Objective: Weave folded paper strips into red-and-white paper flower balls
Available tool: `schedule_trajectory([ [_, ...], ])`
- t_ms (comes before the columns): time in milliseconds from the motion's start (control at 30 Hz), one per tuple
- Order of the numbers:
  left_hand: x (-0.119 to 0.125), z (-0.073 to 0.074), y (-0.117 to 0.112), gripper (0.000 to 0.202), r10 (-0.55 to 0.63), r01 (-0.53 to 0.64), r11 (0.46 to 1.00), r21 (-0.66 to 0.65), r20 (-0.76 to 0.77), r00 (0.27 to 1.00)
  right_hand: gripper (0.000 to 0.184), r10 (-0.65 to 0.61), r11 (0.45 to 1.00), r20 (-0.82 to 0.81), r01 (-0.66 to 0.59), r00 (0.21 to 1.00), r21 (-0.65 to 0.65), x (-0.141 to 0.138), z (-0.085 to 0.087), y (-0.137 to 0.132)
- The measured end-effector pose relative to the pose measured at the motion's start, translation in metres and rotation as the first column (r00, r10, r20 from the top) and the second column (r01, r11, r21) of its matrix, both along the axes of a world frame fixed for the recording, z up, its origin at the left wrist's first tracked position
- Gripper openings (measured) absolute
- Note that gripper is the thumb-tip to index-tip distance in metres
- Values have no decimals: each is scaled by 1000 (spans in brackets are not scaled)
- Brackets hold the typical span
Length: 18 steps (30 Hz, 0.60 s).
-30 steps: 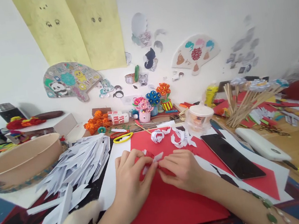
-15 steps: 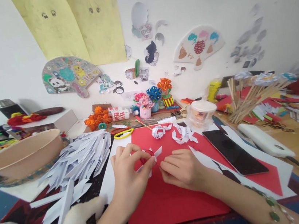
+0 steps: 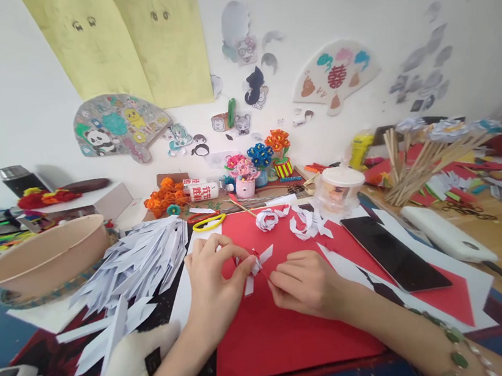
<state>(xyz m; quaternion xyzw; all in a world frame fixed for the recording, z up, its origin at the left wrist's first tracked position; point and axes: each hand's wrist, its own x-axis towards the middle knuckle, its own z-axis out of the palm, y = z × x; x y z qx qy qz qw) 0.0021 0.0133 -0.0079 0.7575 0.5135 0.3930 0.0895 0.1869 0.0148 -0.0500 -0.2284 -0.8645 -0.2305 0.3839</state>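
My left hand point(image 3: 217, 282) is closed in a pinch around a small folded white paper flower point(image 3: 256, 265) with some red in it. White strip ends point(image 3: 266, 254) stick out past its fingertips. Just to the right, my right hand point(image 3: 303, 283) is closed, its fingertips pinching what looks like a thin red strand that runs to the flower. Both hands hover over a stack of red paper point(image 3: 295, 348). Beyond them lie a white paper rose point(image 3: 267, 219) on a thin stick and a curled white paper strip point(image 3: 307, 223).
A heap of white paper strips point(image 3: 144, 257) lies left, beside a beige basin point(image 3: 42, 258). Yellow-handled scissors point(image 3: 209, 222) rest behind the hands. To the right are a black phone point(image 3: 396, 253), a lidded cup point(image 3: 341, 188), a white power bank point(image 3: 446, 233) and wooden sticks point(image 3: 418, 163).
The folded piece has turned in my left fingers, so more of its white paper shows and a strip end now points down. My right hand has barely moved.
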Motion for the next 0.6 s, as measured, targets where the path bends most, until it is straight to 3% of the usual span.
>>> schedule_trajectory([
  [133,-3,-1,2,12,-30,32,999,29,-67,997,30,-9,1000,-18,9,1000,11,0,4,0],
  [233,-6,-1,3,4,-31,46,991,123,-122,992,30,-27,1000,6,27,1000,12,1,7,-1],
  [367,-11,1,1,8,-19,72,969,235,-219,976,31,-51,998,48,50,998,30,2,8,-1],
  [600,-12,-1,0,14,14,57,968,243,-281,959,30,-42,995,80,35,996,90,2,9,-1],
])
